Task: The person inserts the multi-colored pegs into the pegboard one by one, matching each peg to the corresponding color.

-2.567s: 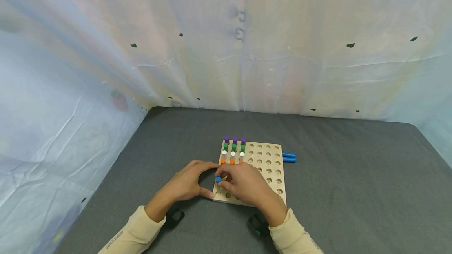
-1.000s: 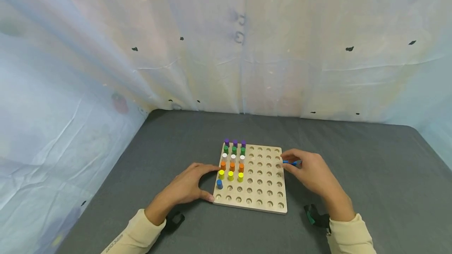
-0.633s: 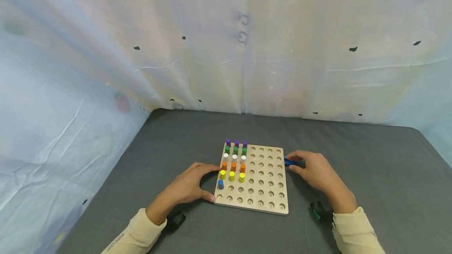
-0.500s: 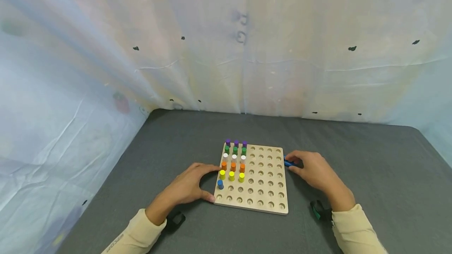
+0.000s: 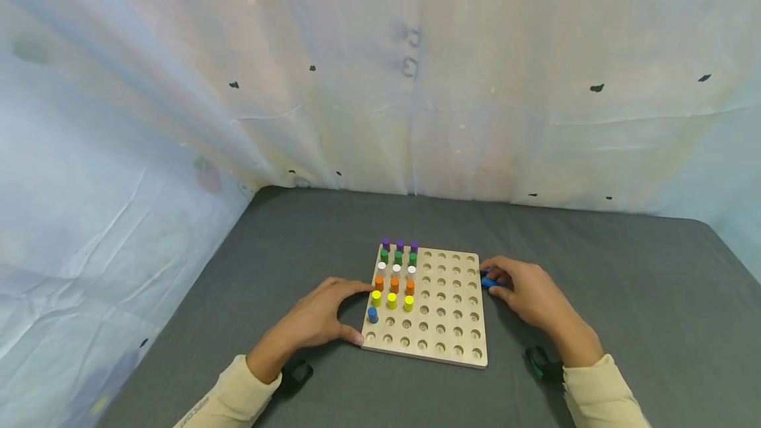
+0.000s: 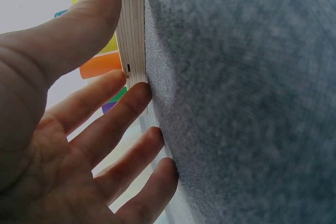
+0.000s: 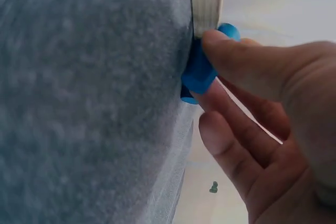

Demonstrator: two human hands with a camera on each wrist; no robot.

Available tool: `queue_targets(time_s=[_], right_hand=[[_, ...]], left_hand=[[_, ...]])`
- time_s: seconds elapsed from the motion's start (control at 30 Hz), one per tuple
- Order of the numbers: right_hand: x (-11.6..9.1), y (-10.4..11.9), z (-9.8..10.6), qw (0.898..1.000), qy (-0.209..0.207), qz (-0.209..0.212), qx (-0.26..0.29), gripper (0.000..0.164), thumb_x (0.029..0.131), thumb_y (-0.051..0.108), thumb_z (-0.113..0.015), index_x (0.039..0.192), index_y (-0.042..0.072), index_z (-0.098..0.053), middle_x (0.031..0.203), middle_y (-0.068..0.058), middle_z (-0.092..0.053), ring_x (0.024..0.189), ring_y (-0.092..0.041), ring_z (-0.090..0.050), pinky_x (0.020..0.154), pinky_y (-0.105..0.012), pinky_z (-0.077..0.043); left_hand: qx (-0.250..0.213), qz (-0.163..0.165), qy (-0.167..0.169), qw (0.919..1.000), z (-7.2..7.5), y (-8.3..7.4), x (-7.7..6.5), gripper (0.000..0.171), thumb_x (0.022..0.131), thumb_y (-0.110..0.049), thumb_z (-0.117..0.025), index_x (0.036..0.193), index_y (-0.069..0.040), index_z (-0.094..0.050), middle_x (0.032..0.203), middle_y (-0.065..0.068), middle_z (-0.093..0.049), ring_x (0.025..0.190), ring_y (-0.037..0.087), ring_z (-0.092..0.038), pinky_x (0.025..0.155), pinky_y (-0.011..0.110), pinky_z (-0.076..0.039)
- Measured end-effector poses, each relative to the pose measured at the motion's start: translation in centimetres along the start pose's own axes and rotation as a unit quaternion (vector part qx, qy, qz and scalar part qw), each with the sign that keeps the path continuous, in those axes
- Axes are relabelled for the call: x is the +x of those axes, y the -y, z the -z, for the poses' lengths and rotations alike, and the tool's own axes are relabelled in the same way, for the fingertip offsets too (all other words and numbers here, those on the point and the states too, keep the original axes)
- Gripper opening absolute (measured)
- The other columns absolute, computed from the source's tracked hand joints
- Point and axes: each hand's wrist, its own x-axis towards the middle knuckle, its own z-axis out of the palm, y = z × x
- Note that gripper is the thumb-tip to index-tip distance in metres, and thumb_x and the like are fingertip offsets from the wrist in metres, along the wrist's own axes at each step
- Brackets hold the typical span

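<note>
A wooden pegboard (image 5: 449,322) lies on the grey table, with rows of round holes. Purple, green, white, orange and yellow pegs (image 5: 392,300) stand in its left columns, three of each colour. One blue peg (image 5: 372,314) stands upright in front of the yellow ones. At the board's left edge rests my left hand (image 5: 318,316), thumb at the near corner, fingertips by the side, as the left wrist view also shows. Beyond the right edge my right hand (image 5: 532,292) pinches a blue peg (image 7: 200,69) between thumb and fingers; another blue piece (image 7: 188,96) shows behind it, partly hidden.
The grey cloth-covered table (image 5: 594,269) spreads around the board. A pale patterned curtain (image 5: 475,84) hangs behind and on the left. A dark strap (image 5: 295,375) is on the left wrist, and a similar one (image 5: 540,365) on the right.
My right hand has left the blue peg now standing at the board's left and moved right to the loose blue pegs, pinching one. My left hand stays at the board's edge.
</note>
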Motion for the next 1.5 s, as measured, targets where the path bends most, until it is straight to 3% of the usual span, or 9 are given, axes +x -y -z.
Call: queue_targets(time_s=[0.37, 0.87, 1.1, 1.33, 1.5], right_hand=[[-0.1, -0.3, 0.6, 0.999, -0.011, -0.028, 0.019, 0.025, 0.087, 0.007, -0.076, 0.11, 0.011, -0.068, 0.107, -0.009, -0.072, 0.097, -0.027, -0.07, 0.081, -0.044, -0.058], [-0.7, -0.3, 1.1, 0.999, 0.0, -0.038, -0.011, 0.024, 0.089, 0.019, -0.075, 0.112, 0.016, -0.072, 0.098, -0.001, -0.075, 0.09, -0.021, -0.07, 0.078, -0.047, -0.055], [-0.8, 1.8, 1.2, 1.0, -0.013, -0.027, 0.007, 0.022, 0.09, 0.023, -0.074, 0.112, 0.018, -0.072, 0.098, 0.002, -0.075, 0.083, -0.014, -0.067, 0.066, -0.034, -0.05], [-0.6, 4.9, 1.1, 1.0, -0.002, 0.002, 0.028, 0.024, 0.089, 0.023, -0.075, 0.112, 0.019, -0.072, 0.096, 0.008, -0.074, 0.088, -0.011, -0.068, 0.075, -0.034, -0.052], [-0.2, 6.6, 0.7, 0.998, 0.017, 0.034, 0.058, 0.021, 0.09, 0.024, -0.075, 0.11, 0.021, -0.073, 0.096, 0.012, -0.073, 0.086, -0.007, -0.067, 0.074, -0.031, -0.051]], left_hand=[[0.012, 0.018, -0.003, 0.9998, -0.1, 0.0, 0.0, 0.086, 0.066, -0.039, -0.091, 0.143, -0.032, -0.054, 0.144, -0.002, -0.055, 0.137, 0.024, -0.044, 0.103, 0.057, -0.044], [0.015, 0.01, -0.002, 0.9998, -0.1, -0.2, 0.1, 0.086, 0.065, -0.038, -0.092, 0.142, -0.031, -0.055, 0.143, -0.003, -0.057, 0.136, 0.023, -0.045, 0.102, 0.057, -0.045], [0.017, 0.022, 0.001, 0.9996, -0.3, 0.0, 0.2, 0.086, 0.065, -0.039, -0.092, 0.142, -0.032, -0.055, 0.144, -0.003, -0.055, 0.137, 0.023, -0.044, 0.103, 0.058, -0.044], [0.017, 0.022, -0.001, 0.9996, -0.3, -0.1, 0.1, 0.086, 0.065, -0.039, -0.092, 0.142, -0.032, -0.054, 0.144, -0.003, -0.055, 0.137, 0.023, -0.044, 0.103, 0.058, -0.044], [0.017, 0.02, -0.002, 0.9996, -0.2, -0.3, 0.0, 0.086, 0.065, -0.038, -0.092, 0.142, -0.032, -0.054, 0.144, -0.002, -0.055, 0.136, 0.023, -0.045, 0.102, 0.059, -0.045]])
